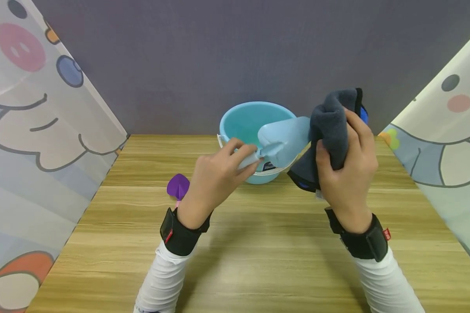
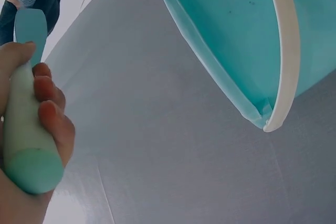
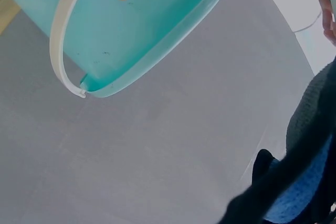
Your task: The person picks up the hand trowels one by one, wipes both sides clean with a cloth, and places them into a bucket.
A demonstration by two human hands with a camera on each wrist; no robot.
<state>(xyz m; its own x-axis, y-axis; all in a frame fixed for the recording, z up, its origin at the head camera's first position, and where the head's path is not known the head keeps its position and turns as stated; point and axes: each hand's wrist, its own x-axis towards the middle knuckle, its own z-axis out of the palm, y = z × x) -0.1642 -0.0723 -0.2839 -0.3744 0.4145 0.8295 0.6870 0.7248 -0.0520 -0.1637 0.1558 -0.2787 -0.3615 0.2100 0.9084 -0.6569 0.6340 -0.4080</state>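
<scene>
My left hand (image 1: 223,174) grips the pale handle of a light blue toy shovel (image 1: 283,139), its blade pointing right, in front of the bucket. In the left wrist view, fingers and thumb wrap round the shovel handle (image 2: 29,124). A dark grey cloth (image 1: 330,130) with black edging and a blue underside is bunched in my right hand (image 1: 354,161), and it meets the tip of the shovel blade. In the right wrist view the cloth (image 3: 310,145) shows at the right edge, its blue side visible. Behind the shovel stands a light blue bucket (image 1: 239,119) with a white handle.
A small purple toy shovel (image 1: 178,187) lies on the wooden table (image 1: 266,261), left of the bucket and partly hidden by my left wrist. A grey panel (image 1: 219,52) rises behind the table. Cartoon-printed panels (image 1: 31,108) stand at both sides.
</scene>
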